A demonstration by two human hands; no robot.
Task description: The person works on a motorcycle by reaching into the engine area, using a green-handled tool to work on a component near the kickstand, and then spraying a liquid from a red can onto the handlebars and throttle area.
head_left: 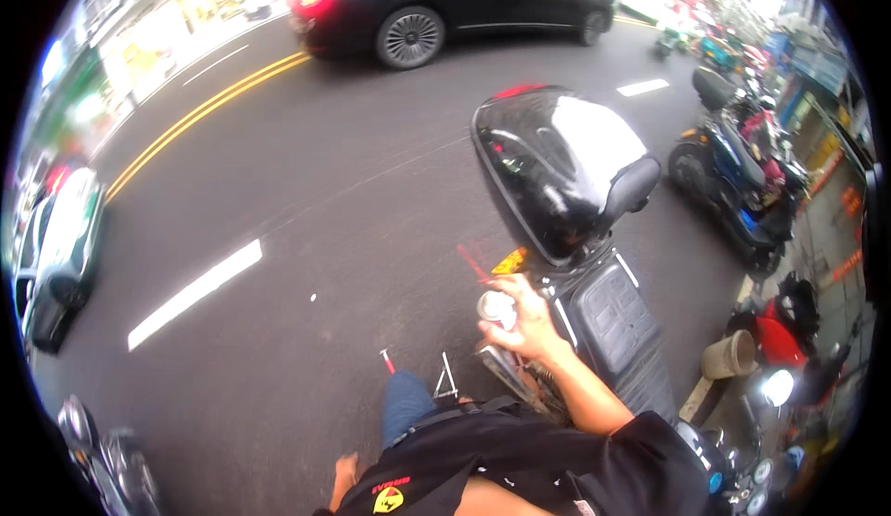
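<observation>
My right hand (527,323) reaches out beside the left flank of a parked scooter. Its thumb and fingers curl round a small white bunched wad (496,306), blurred, perhaps cloth or paper. Just to the right lies the dark scooter seat (603,312), with a glossy black top box (557,173) behind it. A yellow-orange patch (510,261) shows under the box. My left hand (345,470) hangs low near my jeans (405,403), small in view and with its fingers not clear.
A black car (455,15) is on the road at the top. Another car (65,247) stands at the left, above a motorbike (111,456). Parked scooters (738,163) and a beige bucket (729,355) line the right side. A metal stand (446,377) is near my knee.
</observation>
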